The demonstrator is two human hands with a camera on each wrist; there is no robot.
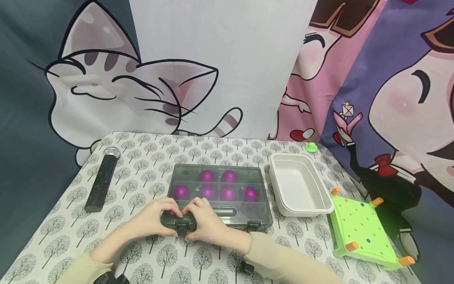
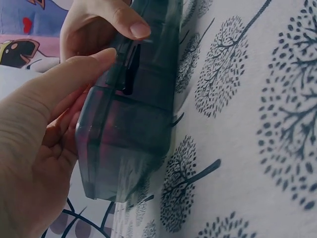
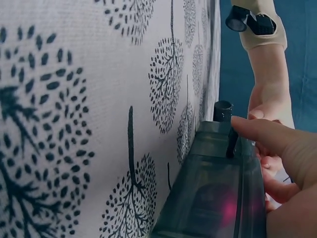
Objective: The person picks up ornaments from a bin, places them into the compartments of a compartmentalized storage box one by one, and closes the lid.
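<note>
A translucent grey storage box [image 1: 250,213] with its lid down lies in the middle of the table, several purple balls [image 1: 228,193] showing through its compartments. At the front left corner, my left hand [image 1: 156,217] grips the edge, fingers on the lid and thumb by the dark latch [image 1: 182,227]. My right hand [image 1: 207,224] holds the same edge from the other side of that latch. In the left wrist view, the right thumb [image 2: 140,30] lies against the box front. The right wrist view has the right thumb [image 3: 242,128] at the latch's end; its fingers are partly hidden.
A second latch [image 1: 253,225] is at the box's front right. Right of the box stands a white plastic tub [image 1: 328,203], then a green panel [image 1: 365,228] with orange pegs. A microphone [image 1: 103,181] lies at the left, and a small green duck [image 1: 311,147] at the back right.
</note>
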